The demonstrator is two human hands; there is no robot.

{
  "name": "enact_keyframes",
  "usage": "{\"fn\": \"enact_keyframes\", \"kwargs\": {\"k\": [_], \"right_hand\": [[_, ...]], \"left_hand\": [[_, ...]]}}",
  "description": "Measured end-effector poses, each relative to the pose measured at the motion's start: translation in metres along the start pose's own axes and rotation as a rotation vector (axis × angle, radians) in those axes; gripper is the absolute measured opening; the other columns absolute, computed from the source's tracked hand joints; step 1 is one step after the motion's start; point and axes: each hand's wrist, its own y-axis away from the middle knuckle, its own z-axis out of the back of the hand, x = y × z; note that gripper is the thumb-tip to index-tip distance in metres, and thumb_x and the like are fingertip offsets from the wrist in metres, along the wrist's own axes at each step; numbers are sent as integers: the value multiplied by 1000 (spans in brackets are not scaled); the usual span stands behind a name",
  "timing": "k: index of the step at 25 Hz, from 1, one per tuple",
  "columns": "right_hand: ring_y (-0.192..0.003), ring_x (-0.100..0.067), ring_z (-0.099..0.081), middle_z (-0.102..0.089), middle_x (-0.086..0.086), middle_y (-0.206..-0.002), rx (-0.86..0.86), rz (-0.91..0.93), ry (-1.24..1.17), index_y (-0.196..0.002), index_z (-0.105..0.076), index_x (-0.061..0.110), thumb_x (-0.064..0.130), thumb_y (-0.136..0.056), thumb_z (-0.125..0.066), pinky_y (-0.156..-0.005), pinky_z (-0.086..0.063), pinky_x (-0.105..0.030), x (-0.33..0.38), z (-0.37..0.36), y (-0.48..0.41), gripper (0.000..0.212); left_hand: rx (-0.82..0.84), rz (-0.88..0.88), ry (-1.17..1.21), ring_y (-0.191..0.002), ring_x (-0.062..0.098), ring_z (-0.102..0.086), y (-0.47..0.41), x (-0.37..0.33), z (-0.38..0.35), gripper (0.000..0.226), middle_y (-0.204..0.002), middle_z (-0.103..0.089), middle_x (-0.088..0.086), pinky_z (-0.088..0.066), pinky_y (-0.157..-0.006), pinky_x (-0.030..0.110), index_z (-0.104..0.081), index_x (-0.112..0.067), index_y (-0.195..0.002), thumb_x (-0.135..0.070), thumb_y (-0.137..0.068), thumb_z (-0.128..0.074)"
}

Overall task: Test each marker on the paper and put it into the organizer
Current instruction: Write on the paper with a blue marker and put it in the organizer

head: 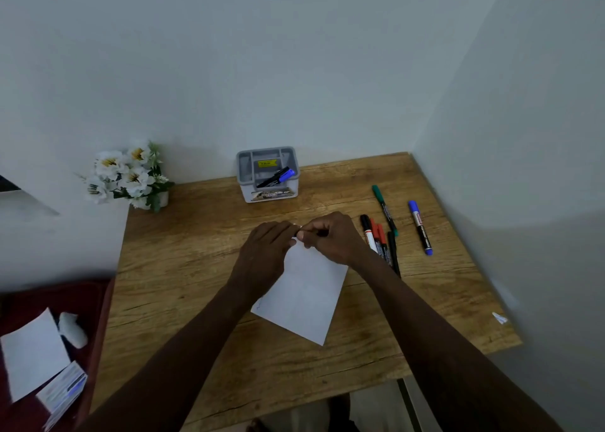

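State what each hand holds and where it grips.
Both the left hand and right hand pinch something small between them above the paper, likely a marker; fingers hide it, so the grip cannot be told.

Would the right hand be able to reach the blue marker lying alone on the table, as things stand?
Probably yes. The blue marker lies uncovered on the table, just right of the right hand, with only the green marker between; that hand seems busy pinching something, though.

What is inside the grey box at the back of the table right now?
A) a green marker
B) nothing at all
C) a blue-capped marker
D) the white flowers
C: a marker with a blue cap lies slanted in the front part of the grey organizer, while the green marker lies on the table to the right and the flowers stand off to the left.
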Motion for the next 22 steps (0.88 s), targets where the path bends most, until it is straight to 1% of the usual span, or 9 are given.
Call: {"fn": "enact_keyframes", "kwargs": {"k": [2, 4, 6, 8, 11, 15, 17, 19, 22], "right_hand": [[-57, -13, -67, -79, -13, -83, 38, -161, -317, -97, -80, 1, 17, -91, -76, -51, -53, -25, 12, 1, 1, 17], [-58, -21, -69, -77, -21, -84, 7, -316, -571, -98, -74, -7, 26, -91, -76, -48, -54, -28, 25, 1, 2, 35], [-53, -24, -67, -74, -24, -77, -6, -408, -559, -93, -70, -13, 44, -92, -71, -45, -51, -27, 33, -5, -1, 57], [-48, -23, -64, -72, -23, -71, 55, -478, -496, -91, -70, -14, 50, -95, -65, -44, -50, -26, 35, -8, -5, 64], [-52, -21, -67, -72, -22, -74, 135, -440, -632, -97, -73, -11, 40, -91, -71, -49, -56, -27, 37, -9, -7, 52], [-51, -19, -64, -70, -19, -71, 148, -414, -627, -78, -74, 2, 40, -93, -71, -48, -55, -26, 49, -24, -11, 41], [-50, -20, -66, -71, -21, -73, 180, -433, -592, -84, -73, -3, 33, -96, -69, -48, -56, -27, 47, -23, -16, 38], [-52, -21, -69, -73, -24, -76, 240, -451, -569, -93, -72, -7, 29, -97, -69, -49, -58, -29, 41, -18, -19, 36], [-54, -22, -69, -74, -27, -81, 354, -428, -589, -91, -74, -4, 29, -95, -68, -50, -57, -28, 35, -15, -16, 34]], "left_hand": [[21, 67, -1, -104, 26, -61, 6, 8, 9, 39, -113, -70, 9, -50, -85, 36, -67, -10, -121, -4, -83, -75], [28, 130, 39, -95, 25, -62, 10, 6, 16, 33, -106, -70, 9, -50, -73, 33, -68, -8, -116, -4, -84, -73], [13, 127, 70, -87, 22, -59, 14, 1, 17, 21, -97, -67, 6, -45, -64, 30, -67, -11, -107, -4, -87, -70], [1, 130, 84, -79, 20, -54, 21, 2, 16, 13, -89, -63, 3, -38, -60, 27, -63, -13, -99, -5, -89, -66], [-1, 162, 128, -72, 16, -48, 24, 7, 20, 9, -82, -57, -2, -32, -60, 27, -59, -14, -96, -6, -94, -58], [10, 132, 188, -68, 14, -54, 15, 5, 24, 10, -80, -63, 0, -42, -58, 28, -59, -12, -94, -8, -96, -51], [-1, 116, 276, -61, 6, -53, 15, 4, 25, 17, -74, -61, -7, -41, -56, 23, -58, -12, -88, -11, -101, -47], [63, 228, 442, -61, 1, -53, 12, -2, 32, 28, -68, -53, -18, -35, -58, 14, -56, -16, -81, -14, -106, -44], [389, 571, 788, -55, 3, -48, 6, -4, 50, 37, -66, -54, -8, -38, -55, 22, -61, -15, -83, -31, -108, -39]]}}
